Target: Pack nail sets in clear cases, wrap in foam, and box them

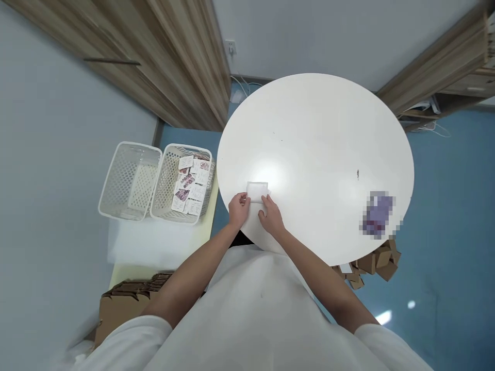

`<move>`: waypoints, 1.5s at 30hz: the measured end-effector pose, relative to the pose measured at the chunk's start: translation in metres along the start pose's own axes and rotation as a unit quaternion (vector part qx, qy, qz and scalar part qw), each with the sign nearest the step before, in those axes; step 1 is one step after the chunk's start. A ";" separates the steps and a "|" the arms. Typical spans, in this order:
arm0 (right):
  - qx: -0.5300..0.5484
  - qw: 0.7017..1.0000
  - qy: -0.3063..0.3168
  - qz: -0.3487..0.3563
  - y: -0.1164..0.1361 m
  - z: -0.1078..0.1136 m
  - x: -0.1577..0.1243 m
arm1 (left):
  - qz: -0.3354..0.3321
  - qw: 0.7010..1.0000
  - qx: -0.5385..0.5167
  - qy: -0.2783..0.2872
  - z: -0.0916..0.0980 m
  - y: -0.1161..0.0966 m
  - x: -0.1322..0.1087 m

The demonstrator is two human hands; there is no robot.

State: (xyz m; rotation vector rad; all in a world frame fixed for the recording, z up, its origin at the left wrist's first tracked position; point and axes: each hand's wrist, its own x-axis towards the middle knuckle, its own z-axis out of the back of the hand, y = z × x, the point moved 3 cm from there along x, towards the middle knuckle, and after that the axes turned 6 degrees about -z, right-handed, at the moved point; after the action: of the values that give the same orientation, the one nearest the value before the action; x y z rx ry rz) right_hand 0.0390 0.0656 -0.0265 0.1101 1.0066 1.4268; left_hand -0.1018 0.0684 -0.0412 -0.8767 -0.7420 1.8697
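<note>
A small white flat packet (257,191) lies on the round white table (317,134) near its front edge. My left hand (238,208) pinches the packet's left lower corner with curled fingers. My right hand (271,216) grips its right lower corner, fingers closed on the edge. Both forearms reach in from the bottom of the view.
Two white mesh baskets stand on a low surface to the left: an empty one (129,180) and one (183,183) holding several printed packets. A blurred purple item (378,214) sits at the table's right edge. Brown cardboard boxes lie at lower left (124,301) and under the table's right (373,265).
</note>
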 end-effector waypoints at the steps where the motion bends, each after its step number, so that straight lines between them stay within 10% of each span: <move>1: -0.001 1.000 0.001 -0.001 0.010 -0.005 0.007 | -0.002 1.000 -0.002 -0.010 0.008 0.005 0.008; 12: -0.001 1.000 0.001 0.000 0.072 -0.029 0.060 | -0.036 0.997 -0.040 -0.058 0.051 0.027 0.069; 27: -0.051 0.997 -0.007 0.051 0.070 -0.037 0.057 | -0.035 0.997 -0.057 -0.044 0.049 0.020 0.064; 45: 0.119 0.986 0.115 0.034 0.003 0.003 -0.049 | 0.068 0.992 -0.085 -0.066 0.022 0.014 -0.078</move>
State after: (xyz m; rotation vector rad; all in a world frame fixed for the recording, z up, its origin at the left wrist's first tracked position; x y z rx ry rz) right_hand 0.0469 0.0266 0.0023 0.1581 1.3749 1.3983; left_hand -0.1009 -0.0109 -0.0194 -0.9373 -0.9542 2.0219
